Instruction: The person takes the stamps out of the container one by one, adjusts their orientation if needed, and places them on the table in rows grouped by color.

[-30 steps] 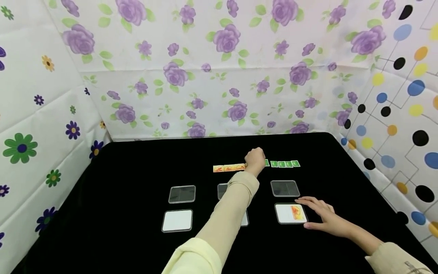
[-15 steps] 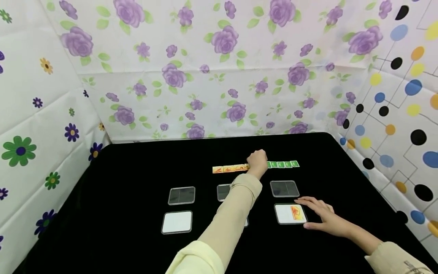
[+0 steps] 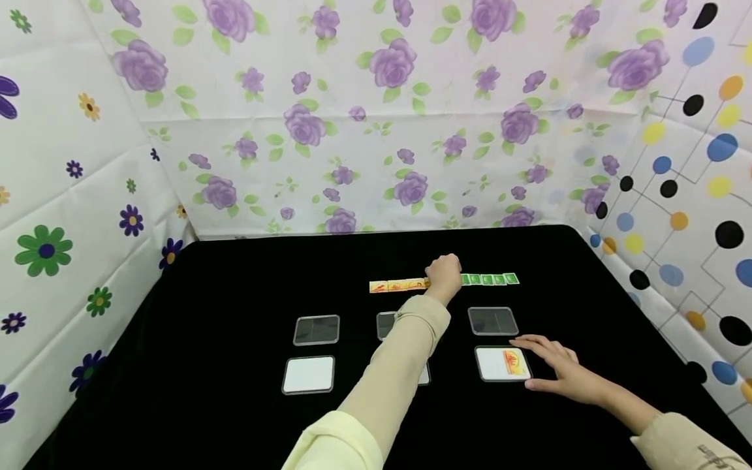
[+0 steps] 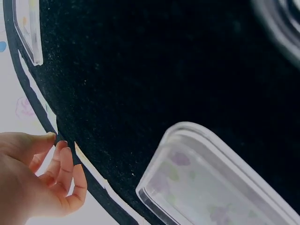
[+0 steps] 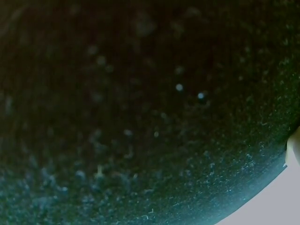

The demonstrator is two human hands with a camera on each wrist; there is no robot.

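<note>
In the head view my left hand (image 3: 444, 277) reaches to the far rows of small picture cards, fingers curled. It is between a row of orange cards (image 3: 396, 285) and a row of green cards (image 3: 487, 279). The left wrist view shows thumb and fingertips close together at the near end of the green row, where they seem to grip the end green card; that contact is partly hidden. My right hand (image 3: 564, 373) lies with fingers extended along the right side of a shallow case with a white base (image 3: 492, 364). An orange card (image 3: 514, 362) lies inside that case.
A clear case (image 3: 492, 321) lies behind the right white one. On the left are another clear case (image 3: 316, 330) and another white-based case (image 3: 309, 375). The left sleeve (image 3: 399, 365) partly covers the middle pair. Patterned cloth walls (image 3: 352, 163) surround the black tabletop (image 3: 223, 326).
My left hand has shifted slightly right, and the gap between the nearest green card and its neighbours has closed. My right hand stays beside its case.
</note>
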